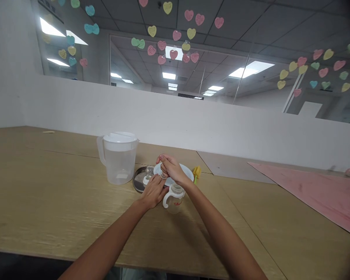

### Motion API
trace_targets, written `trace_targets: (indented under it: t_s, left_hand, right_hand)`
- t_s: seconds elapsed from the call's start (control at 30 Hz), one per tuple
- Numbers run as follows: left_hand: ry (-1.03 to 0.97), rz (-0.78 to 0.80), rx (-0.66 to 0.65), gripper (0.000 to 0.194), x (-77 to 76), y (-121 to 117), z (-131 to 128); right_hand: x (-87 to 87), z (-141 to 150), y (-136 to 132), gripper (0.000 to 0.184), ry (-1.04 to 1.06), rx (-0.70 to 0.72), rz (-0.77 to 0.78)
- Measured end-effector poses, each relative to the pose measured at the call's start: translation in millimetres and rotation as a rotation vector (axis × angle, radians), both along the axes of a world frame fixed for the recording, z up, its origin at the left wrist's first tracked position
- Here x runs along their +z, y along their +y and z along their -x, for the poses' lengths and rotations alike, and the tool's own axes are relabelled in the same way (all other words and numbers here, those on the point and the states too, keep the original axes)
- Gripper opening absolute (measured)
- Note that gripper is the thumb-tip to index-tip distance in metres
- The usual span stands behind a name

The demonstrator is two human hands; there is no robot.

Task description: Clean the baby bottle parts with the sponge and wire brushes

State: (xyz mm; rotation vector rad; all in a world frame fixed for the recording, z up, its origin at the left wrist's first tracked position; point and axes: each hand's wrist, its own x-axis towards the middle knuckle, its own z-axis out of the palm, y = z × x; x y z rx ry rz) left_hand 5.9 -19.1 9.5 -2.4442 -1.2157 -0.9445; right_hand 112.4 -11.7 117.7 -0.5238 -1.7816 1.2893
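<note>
My right hand pinches a small clear piece, possibly a bottle part, above a white plate. My left hand reaches in just below it, and its fingertips are close to that piece; whether they grip it, I cannot tell. Beside my left hand, a small glass bottle with a white neck stands on a round dark metal tray. Below my right wrist stands a clear baby bottle with white handles.
A clear plastic pitcher with a white lid stands left of the tray on the wooden table. A yellow bottle brush lies beyond the plate. A pink sheet covers the table's right side, in front of a white partition.
</note>
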Motion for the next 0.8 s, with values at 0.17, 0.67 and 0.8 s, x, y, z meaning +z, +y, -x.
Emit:
trace_targets:
  t_s: [0.17,0.67,0.8]
  left_hand:
    - [-0.009,0.016,-0.011,0.033,0.3,0.3,0.1]
    - [-0.001,-0.013,0.009,0.034,-4.5,3.6,-0.7]
    - [-0.015,-0.013,-0.003,0.033,-4.4,3.7,-0.5]
  right_hand:
    - [-3.1,0.7,0.6,0.034,-0.066,-0.031,-0.062]
    - [-8.9,-3.7,10.2,0.032,-0.219,-0.062,-0.087]
    - [-10.5,-4.7,12.8,0.032,-0.242,-0.067,-0.107]
